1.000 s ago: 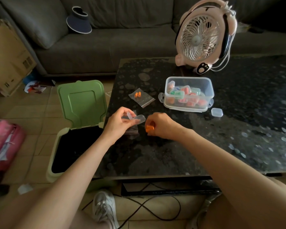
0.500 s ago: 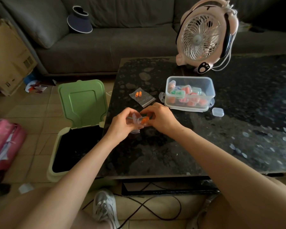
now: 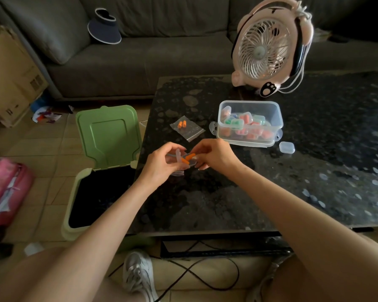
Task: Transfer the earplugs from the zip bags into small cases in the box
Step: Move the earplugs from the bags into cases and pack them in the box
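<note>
**Earplugs (image 3: pixel 189 158) caught between two hands, at the mouth of a case**

The two orange earplugs sit right in the gap between the hands, just above the near part of the bench (image 3: pixel 205 203) and well short of the box (image 3: pixel 249 103). They lie crosswise, their long axes running roughly from one hand toward the other, and the farther one is tipped up a little to the right. The right hand (image 3: pixel 215 154) is the one on them. Its fingertips curl in and pinch their right-hand ends, and the back of the hand faces up. The left hand (image 3: pixel 162 163) faces it, thumb and fingers closed round a small clear case (image 3: pixel 179 156) whose lid stands up. The plugs look to be at its opening, though I cannot tell whether they are seated. Something clear and crumpled hangs under that hand, too blurred to name.

As I read it, the plugs want pushing leftward and down into the case before the lid can close. Beyond the hands a zip bag (image 3: pixel 190 132) holding another orange pair lies flat beside the box, which holds many filled cases. A spare case (image 3: pixel 287 147) rests just to its right.
</note>
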{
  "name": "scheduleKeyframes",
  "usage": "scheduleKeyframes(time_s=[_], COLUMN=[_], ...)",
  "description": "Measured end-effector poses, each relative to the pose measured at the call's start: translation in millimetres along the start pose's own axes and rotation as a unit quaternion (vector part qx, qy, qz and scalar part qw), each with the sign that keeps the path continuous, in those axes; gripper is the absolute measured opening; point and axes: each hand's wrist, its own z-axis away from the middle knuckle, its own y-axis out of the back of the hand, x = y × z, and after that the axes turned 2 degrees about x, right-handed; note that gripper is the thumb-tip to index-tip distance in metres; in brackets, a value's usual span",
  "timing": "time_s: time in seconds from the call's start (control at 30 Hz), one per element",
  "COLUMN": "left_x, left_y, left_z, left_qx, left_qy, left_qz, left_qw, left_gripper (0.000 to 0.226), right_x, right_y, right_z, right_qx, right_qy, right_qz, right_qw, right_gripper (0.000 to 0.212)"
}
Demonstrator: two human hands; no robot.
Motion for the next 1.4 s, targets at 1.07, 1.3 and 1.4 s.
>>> scheduleKeyframes(time_s=[1.07, 1.3, 1.4], left_x=[4, 3, 2], left_y=[-2, -1, -1], left_z=[1, 0, 0], left_qx=[0.018, 0.009, 0.013], left_qy=[0.045, 0.043, 0.042], left_qz=[0.027, 0.029, 0.027], left_qw=[0.998, 0.999, 0.999], left_gripper=[0.04, 0.042, 0.042], right_x=[-1, -7, -9], right_y=[-2, 9, 8], right_z=[-3, -3, -2], right_qx=[0.051, 0.001, -0.029], right_qy=[0.024, 0.016, 0.02], right_qz=[-0.018, 0.013, 0.023], right_qw=[0.998, 1.0, 0.999], right_gripper=[0.01, 0.012, 0.011])
